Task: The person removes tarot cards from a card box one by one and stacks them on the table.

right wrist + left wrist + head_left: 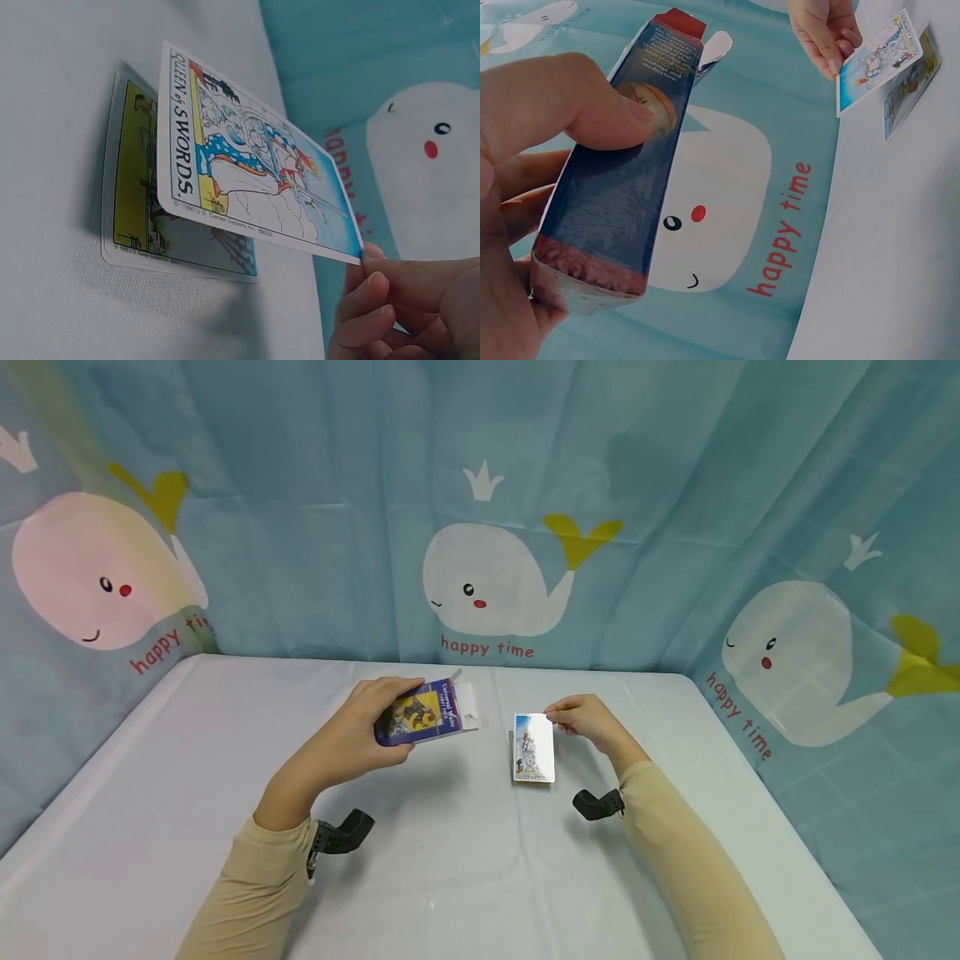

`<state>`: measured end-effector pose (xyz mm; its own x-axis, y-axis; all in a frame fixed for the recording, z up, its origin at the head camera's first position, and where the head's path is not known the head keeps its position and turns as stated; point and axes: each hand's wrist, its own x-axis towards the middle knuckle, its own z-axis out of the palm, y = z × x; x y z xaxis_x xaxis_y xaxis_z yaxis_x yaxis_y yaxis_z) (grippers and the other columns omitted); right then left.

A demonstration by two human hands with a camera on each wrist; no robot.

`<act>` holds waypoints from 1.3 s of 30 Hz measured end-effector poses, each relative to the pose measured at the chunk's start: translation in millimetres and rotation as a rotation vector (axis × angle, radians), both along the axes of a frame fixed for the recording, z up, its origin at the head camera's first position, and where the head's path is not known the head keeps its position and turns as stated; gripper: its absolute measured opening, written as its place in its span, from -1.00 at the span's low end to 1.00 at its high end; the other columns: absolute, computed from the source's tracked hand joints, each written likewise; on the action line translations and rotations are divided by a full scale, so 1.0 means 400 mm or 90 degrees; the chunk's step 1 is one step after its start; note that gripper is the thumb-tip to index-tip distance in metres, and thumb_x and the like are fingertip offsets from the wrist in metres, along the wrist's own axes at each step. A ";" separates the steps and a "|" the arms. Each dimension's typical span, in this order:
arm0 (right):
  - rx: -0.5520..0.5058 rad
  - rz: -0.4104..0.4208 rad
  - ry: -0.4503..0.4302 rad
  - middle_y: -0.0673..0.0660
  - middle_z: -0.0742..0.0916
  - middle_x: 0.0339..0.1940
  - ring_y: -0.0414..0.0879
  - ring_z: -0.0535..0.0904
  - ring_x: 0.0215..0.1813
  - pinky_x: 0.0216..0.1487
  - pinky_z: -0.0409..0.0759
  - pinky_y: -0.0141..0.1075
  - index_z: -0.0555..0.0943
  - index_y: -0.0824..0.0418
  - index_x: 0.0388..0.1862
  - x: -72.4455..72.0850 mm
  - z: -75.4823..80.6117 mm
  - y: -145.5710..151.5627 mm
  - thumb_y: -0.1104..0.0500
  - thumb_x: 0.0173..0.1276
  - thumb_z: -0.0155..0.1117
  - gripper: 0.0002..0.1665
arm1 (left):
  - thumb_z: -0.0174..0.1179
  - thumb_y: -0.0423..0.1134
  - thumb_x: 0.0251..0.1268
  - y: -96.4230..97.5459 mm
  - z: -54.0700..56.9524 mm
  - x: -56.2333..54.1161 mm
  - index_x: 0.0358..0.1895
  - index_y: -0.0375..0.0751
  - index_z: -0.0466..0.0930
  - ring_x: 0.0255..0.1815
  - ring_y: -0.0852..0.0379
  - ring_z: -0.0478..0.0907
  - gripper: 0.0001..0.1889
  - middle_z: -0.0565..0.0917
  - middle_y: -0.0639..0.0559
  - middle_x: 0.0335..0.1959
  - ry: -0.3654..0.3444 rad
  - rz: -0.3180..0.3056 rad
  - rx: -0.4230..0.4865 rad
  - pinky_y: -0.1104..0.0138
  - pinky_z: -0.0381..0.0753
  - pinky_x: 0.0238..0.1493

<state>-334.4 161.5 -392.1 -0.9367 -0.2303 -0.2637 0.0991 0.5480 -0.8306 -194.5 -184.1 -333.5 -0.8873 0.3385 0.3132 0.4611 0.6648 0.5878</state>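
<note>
My left hand (358,727) grips a purple-blue tarot deck box (420,713) above the white table. The box lies tilted on its side, its flap end pointing right with a white flap sticking out. In the left wrist view the thumb presses on the box's narrow printed side (615,202). Thumb and fingertips of my right hand (588,720) pinch a Queen of Swords tarot card (255,165) by one corner, picture side up. Beneath it, partly covered, a second tarot card (131,180) with a yellow and green picture lies face up on the table.
A white cloth covers the table (442,877). Behind it and along both sides hangs a blue curtain (322,527) printed with whales and "happy time". Black wrist cameras are strapped to the left sleeve (255,868) and the right sleeve (682,852).
</note>
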 end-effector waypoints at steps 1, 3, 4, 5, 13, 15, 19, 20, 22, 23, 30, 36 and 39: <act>0.003 0.004 0.000 -0.03 0.61 -0.48 -0.21 0.44 -0.37 -0.19 0.49 -0.30 0.67 0.37 0.00 -0.003 -0.002 0.000 0.19 0.44 0.22 -0.70 | 0.36 -0.34 0.09 0.000 0.000 0.000 0.45 -0.13 0.31 0.28 -0.08 0.28 -0.23 0.47 -0.09 0.35 -0.001 0.001 0.000 0.01 0.39 0.15; 0.010 0.013 -0.001 -0.02 0.61 -0.48 -0.22 0.44 -0.38 -0.19 0.49 -0.30 0.67 0.38 0.00 -0.007 -0.006 -0.001 0.19 0.43 0.23 -0.70 | 0.36 -0.34 0.09 0.001 0.000 0.000 0.45 -0.13 0.31 0.29 -0.08 0.28 -0.22 0.47 -0.09 0.35 -0.004 0.002 0.000 0.01 0.40 0.15; 0.011 0.014 -0.004 0.00 0.61 -0.47 -0.22 0.43 -0.38 -0.19 0.49 -0.29 0.67 0.38 0.00 -0.008 -0.008 -0.001 0.19 0.43 0.24 -0.70 | 0.36 -0.34 0.08 0.001 0.000 0.000 0.46 -0.13 0.31 0.29 -0.08 0.28 -0.22 0.47 -0.08 0.35 -0.006 0.002 0.000 0.01 0.40 0.15; 0.013 0.015 -0.008 0.01 0.62 -0.46 -0.22 0.43 -0.38 -0.18 0.49 -0.29 0.67 0.38 0.00 -0.009 -0.009 -0.002 0.20 0.42 0.24 -0.70 | 0.36 -0.34 0.08 0.001 0.000 0.000 0.45 -0.13 0.31 0.29 -0.08 0.27 -0.22 0.47 -0.08 0.35 -0.006 0.003 0.000 0.01 0.39 0.16; 0.027 0.024 -0.024 0.05 0.65 -0.38 -0.22 0.43 -0.36 -0.17 0.49 -0.32 0.67 0.36 0.02 -0.024 -0.019 -0.004 0.20 0.45 0.21 -0.71 | 0.35 -0.33 0.09 0.003 0.000 0.001 0.46 -0.14 0.30 0.30 -0.09 0.27 -0.22 0.45 -0.10 0.37 -0.015 0.007 -0.003 0.01 0.42 0.14; 0.025 0.025 -0.027 0.04 0.64 -0.39 -0.23 0.43 -0.37 -0.18 0.49 -0.33 0.67 0.36 0.01 -0.029 -0.024 -0.004 0.21 0.45 0.21 -0.71 | 0.35 -0.33 0.09 0.004 0.000 0.001 0.47 -0.14 0.30 0.30 -0.09 0.27 -0.21 0.44 -0.11 0.38 -0.014 0.006 -0.005 0.01 0.42 0.14; 0.023 0.026 -0.033 0.00 0.64 -0.40 -0.24 0.43 -0.38 -0.20 0.48 -0.35 0.67 0.36 0.02 -0.037 -0.031 -0.003 0.22 0.45 0.20 -0.71 | 0.35 -0.32 0.10 0.005 -0.001 -0.001 0.47 -0.14 0.29 0.31 -0.09 0.27 -0.21 0.44 -0.11 0.39 -0.014 0.004 -0.008 0.00 0.43 0.15; 0.021 0.026 -0.034 -0.01 0.64 -0.41 -0.24 0.43 -0.38 -0.21 0.48 -0.36 0.67 0.37 0.02 -0.038 -0.032 -0.003 0.22 0.44 0.20 -0.71 | 0.35 -0.32 0.10 0.005 -0.002 -0.001 0.47 -0.15 0.30 0.30 -0.09 0.27 -0.21 0.44 -0.11 0.38 -0.015 0.004 -0.008 0.01 0.43 0.15; 0.015 0.027 -0.036 -0.02 0.65 -0.41 -0.24 0.43 -0.38 -0.23 0.48 -0.38 0.67 0.38 0.03 -0.040 -0.035 -0.004 0.23 0.44 0.20 -0.71 | 0.36 -0.32 0.10 0.005 -0.003 -0.001 0.47 -0.15 0.30 0.29 -0.09 0.28 -0.21 0.44 -0.11 0.38 -0.016 0.006 -0.010 0.01 0.43 0.13; 0.011 0.026 -0.038 -0.03 0.65 -0.41 -0.24 0.43 -0.38 -0.24 0.47 -0.38 0.67 0.38 0.03 -0.042 -0.037 -0.005 0.23 0.44 0.20 -0.70 | 0.36 -0.32 0.10 0.005 -0.003 -0.001 0.47 -0.15 0.30 0.28 -0.08 0.28 -0.21 0.44 -0.11 0.38 -0.016 0.007 -0.010 0.02 0.43 0.12; 0.000 0.023 -0.044 -0.03 0.65 -0.43 -0.27 0.42 -0.42 -0.30 0.45 -0.41 0.67 0.39 0.01 -0.051 -0.054 -0.001 0.24 0.43 0.22 -0.71 | 0.36 -0.32 0.09 0.007 -0.002 -0.001 0.47 -0.13 0.30 0.27 -0.08 0.28 -0.21 0.44 -0.11 0.38 -0.020 0.007 -0.013 0.03 0.43 0.12; 0.002 0.034 -0.033 -0.03 0.65 -0.43 -0.28 0.42 -0.40 -0.28 0.43 -0.41 0.68 0.39 0.00 -0.056 -0.064 0.000 0.23 0.42 0.22 -0.71 | 0.36 -0.33 0.09 0.009 -0.002 -0.002 0.46 -0.14 0.31 0.26 -0.08 0.29 -0.22 0.46 -0.11 0.36 -0.017 0.007 -0.014 0.03 0.43 0.11; 0.007 0.032 -0.029 -0.03 0.65 -0.42 -0.27 0.43 -0.39 -0.27 0.44 -0.41 0.68 0.38 0.00 -0.054 -0.066 0.000 0.22 0.43 0.22 -0.71 | 0.36 -0.33 0.09 0.010 -0.002 -0.002 0.45 -0.15 0.31 0.27 -0.09 0.28 -0.22 0.46 -0.11 0.36 -0.018 0.005 -0.013 0.03 0.43 0.11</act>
<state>-355.9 161.6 -418.5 -0.9109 -0.2744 -0.3080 0.1081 0.5619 -0.8201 -195.4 -180.2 -334.3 -0.8982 0.3379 0.2812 0.4395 0.6798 0.5872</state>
